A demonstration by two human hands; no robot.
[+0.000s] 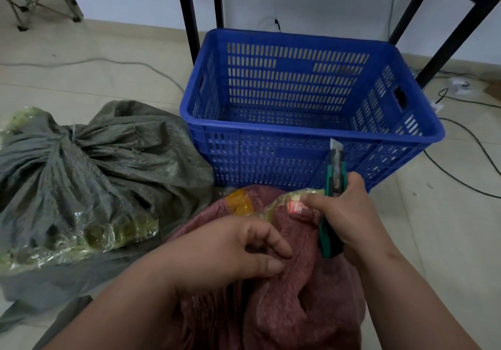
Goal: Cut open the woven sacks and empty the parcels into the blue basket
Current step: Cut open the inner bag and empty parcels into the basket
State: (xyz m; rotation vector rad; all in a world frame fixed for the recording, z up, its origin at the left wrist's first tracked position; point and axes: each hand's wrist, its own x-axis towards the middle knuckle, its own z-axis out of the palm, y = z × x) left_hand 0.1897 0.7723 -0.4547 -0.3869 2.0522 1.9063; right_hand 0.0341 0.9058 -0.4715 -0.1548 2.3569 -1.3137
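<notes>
- Right hand (349, 214): gripping a green utility knife (332, 208) in a curled fist, blade (336, 147) extended and pointing up and away towards the basket; its forefinger reaching left and touching the crumpled clear tape (287, 200) on the red sack
- Left hand (235, 252): lying on the near left part of the red sack, thumb and fingers bent and pinching a fold of the weave
- Red woven sack (292, 295): sitting nearest the person, between both forearms, its gathered neck bunching up towards the basket; an orange tape patch (240, 200) showing on its far side, touching the clear tape
- Blue basket (320, 135): standing on the floor just beyond the red sack, slotted walls, hand holes in the left and right ends; its near wall rising behind the knife blade; no parcels showing inside
- Grey-green woven sack (89, 170): lying to the left of the red sack and basket, its right edge touching the basket's left near corner; neck tied shut at the left; a strip of wrinkled clear yellowish tape (81, 241) running along its near side
- Black metal frame legs (200, 16): standing behind the basket, far left and far right of it
- Folding stool (40, 0): standing at the far left
- Cables (461, 160): trailing over the tiled floor (433, 227) at the right, and one pale cable at the far left
</notes>
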